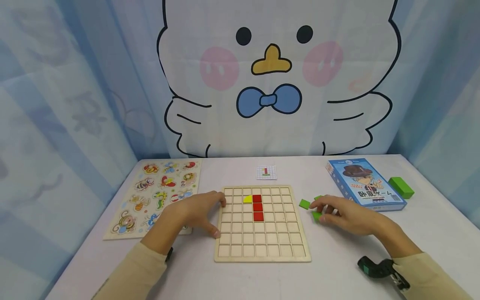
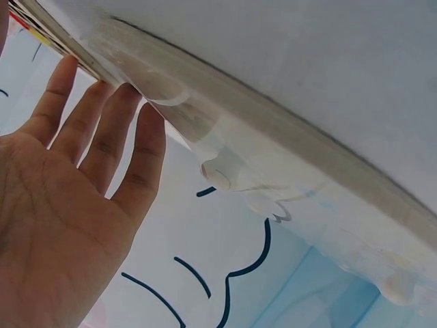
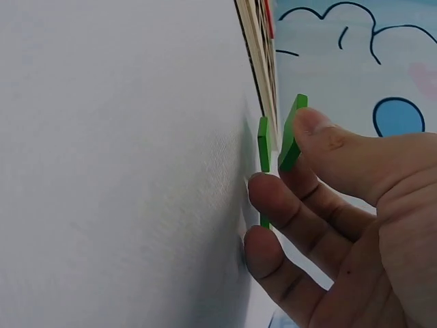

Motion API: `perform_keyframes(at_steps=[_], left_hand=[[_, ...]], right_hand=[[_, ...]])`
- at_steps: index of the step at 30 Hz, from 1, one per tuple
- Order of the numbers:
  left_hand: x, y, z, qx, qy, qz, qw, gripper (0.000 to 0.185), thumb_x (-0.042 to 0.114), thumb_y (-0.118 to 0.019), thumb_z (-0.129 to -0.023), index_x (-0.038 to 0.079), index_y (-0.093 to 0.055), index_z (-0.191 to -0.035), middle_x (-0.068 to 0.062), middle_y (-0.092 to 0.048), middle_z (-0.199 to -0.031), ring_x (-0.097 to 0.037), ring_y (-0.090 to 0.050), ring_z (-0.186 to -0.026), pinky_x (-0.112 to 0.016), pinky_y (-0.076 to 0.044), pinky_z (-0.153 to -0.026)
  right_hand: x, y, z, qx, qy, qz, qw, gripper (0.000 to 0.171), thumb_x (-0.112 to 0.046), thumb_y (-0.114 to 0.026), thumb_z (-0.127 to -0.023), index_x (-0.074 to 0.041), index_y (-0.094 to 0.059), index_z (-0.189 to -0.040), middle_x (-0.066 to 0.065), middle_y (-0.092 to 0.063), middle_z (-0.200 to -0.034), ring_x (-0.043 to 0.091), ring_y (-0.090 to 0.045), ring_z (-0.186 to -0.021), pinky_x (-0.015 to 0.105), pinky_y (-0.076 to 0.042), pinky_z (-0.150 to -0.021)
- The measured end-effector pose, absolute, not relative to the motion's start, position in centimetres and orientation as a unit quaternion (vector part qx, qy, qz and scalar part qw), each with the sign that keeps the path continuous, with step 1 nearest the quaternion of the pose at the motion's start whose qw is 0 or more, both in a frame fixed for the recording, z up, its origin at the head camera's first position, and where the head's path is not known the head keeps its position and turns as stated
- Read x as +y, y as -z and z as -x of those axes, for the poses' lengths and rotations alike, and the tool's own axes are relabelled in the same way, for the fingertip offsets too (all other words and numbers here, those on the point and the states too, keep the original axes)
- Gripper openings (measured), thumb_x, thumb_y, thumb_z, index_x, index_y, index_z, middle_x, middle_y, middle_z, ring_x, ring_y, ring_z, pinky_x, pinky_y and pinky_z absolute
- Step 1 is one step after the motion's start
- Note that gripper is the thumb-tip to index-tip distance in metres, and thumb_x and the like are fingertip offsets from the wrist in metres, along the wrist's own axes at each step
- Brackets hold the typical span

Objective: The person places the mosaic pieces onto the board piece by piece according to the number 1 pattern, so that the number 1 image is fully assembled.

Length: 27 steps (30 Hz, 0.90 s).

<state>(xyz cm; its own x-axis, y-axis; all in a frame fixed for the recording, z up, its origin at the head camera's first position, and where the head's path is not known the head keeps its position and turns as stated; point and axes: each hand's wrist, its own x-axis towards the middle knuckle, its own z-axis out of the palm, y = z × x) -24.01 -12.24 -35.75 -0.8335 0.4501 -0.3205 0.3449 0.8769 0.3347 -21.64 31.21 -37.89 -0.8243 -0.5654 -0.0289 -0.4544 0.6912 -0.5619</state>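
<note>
A wooden grid board (image 1: 232, 239) lies on the table with three red squares (image 1: 257, 207) in a column. To the left of the top red square is a yellow piece (image 1: 247, 199). My left hand (image 1: 196, 212) rests at the board's left edge, thumb and fingers spread along it; the left wrist view shows its fingers extended (image 2: 102, 137). Right of the board, my right hand (image 1: 346, 214) pinches a green square tile (image 3: 293, 137) between thumb and fingers, raised off the table. Another green tile (image 1: 304, 204) lies just beside its fingertips, and a further one (image 1: 318, 197) is partly hidden.
A small pattern card (image 1: 266, 172) lies behind the board. On the left is a sticker-like picture board (image 1: 123, 233) with insects. A blue game box (image 1: 369, 183) and a green block (image 1: 401, 187) stand at the back right. Curtains hang behind the table.
</note>
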Motion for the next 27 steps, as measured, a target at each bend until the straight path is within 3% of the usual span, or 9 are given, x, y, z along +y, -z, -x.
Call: perform_keyframes(at_steps=[15, 27], left_hand=[[-12.0, 35.6, 23.9, 0.95, -0.125, -0.208, 0.198, 0.073, 0.044, -0.095, -0.069, 0.028, -0.054, -0.127, 0.002, -0.054, -0.144, -0.017, -0.054, -0.122, -0.046, -0.045, -0.109], [-12.2, 35.6, 23.9, 0.947, -0.135, -0.211, 0.199, 0.073, 0.043, -0.095, -0.07, 0.027, -0.054, -0.127, 0.0, -0.053, -0.148, -0.019, -0.053, -0.129, -0.046, -0.043, -0.112]], right_hand=[[30.9, 37.5, 21.7, 0.893, 0.339, 0.282, 0.096, 0.028, -0.02, -0.061, -0.104, -0.015, -0.061, -0.132, 0.001, -0.065, -0.123, 0.014, -0.059, -0.099, 0.027, -0.054, -0.073], [29.4, 37.1, 22.5, 0.873, 0.37, 0.303, 0.098, 0.028, -0.019, -0.061, -0.104, -0.01, -0.062, -0.13, 0.01, -0.066, -0.124, 0.021, -0.062, -0.094, 0.032, -0.056, -0.072]])
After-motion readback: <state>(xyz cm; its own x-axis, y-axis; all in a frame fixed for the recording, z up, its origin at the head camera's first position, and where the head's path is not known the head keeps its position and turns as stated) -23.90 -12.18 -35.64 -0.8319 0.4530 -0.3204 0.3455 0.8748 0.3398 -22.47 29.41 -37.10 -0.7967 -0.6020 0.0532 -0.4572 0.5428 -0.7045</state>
